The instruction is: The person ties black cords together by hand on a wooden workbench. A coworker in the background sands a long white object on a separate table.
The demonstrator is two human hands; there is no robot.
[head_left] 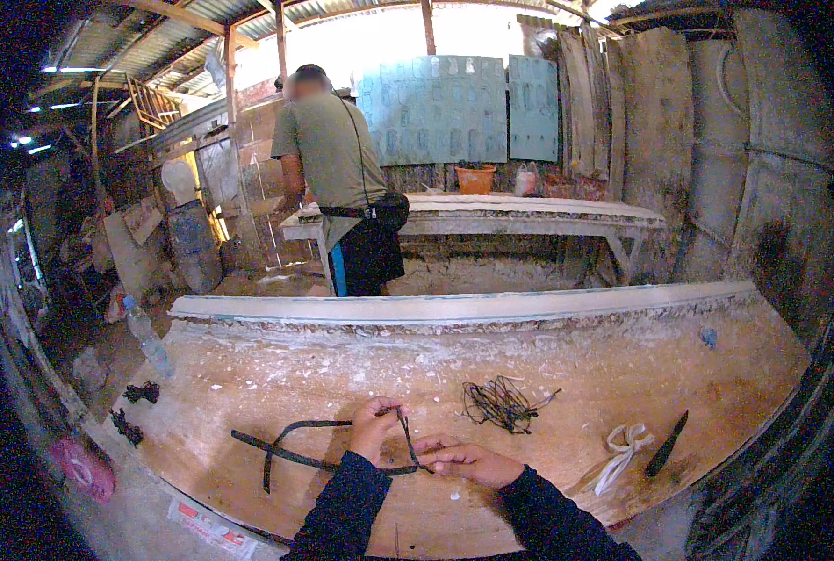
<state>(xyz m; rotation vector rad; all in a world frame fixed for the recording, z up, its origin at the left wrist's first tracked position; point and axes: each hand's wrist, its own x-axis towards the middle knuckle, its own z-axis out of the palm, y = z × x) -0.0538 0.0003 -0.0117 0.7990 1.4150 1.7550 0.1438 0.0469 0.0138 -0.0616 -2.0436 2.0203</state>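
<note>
My left hand [374, 428] pinches one part of a narrow black strap [406, 436], which runs down toward my right hand [466, 462]. The fingers of my right hand are closed on the strap's lower bend. More of the same black strapping [297, 457] lies loosely crossed on the wooden tabletop [342, 510] to the left of my hands. Beyond my right hand rests a tangled bundle of thin black cord [503, 404]. Farther right are a looped white strip [625, 453] and a dark, pointed blade-like piece [668, 445].
A long white moulding [473, 304] spans the table's far edge. A plastic bottle [148, 335] and small black clumps [142, 392] are at the left. A blue scrap [709, 338] lies far right. Behind, a person [328, 140] stands at another bench [529, 222] with an orange bucket [475, 179].
</note>
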